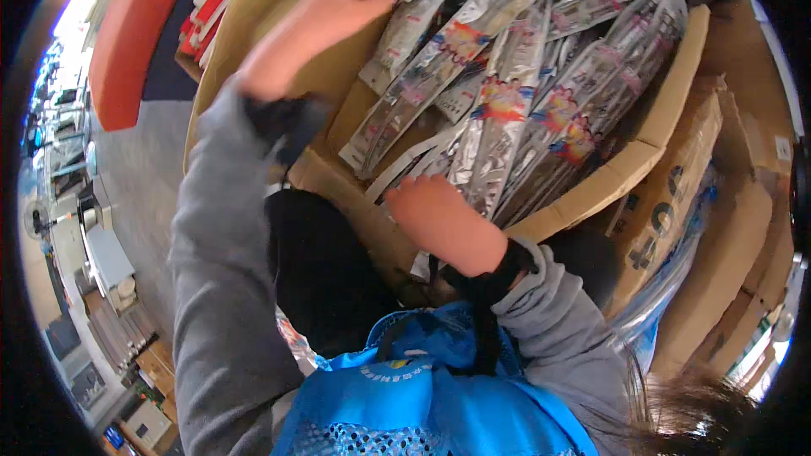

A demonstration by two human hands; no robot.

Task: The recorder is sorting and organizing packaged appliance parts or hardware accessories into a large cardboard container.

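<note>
A large open cardboard box point(321, 173) holds several long, slim clear-and-silver plastic packets point(498, 110) with colourful printed patches. Over the box's far left side is my left hand point(351, 0), smeared by motion, its fingers partly bent and no held thing visible. My right hand point(443, 219) is low over the near end of the packets, its fingers curled inward. Whatever lies inside that curl is hidden from the head view. Grey sleeves cover both arms, with dark bands at the wrists.
Flattened cardboard point(667, 219) and clear plastic wrap lean along the box's right side. To the left, an orange padded seat point(135, 34) stands on a grey floor point(156, 177), with red and white packages point(207, 13) beside it. My blue apron point(405, 388) fills the lower middle.
</note>
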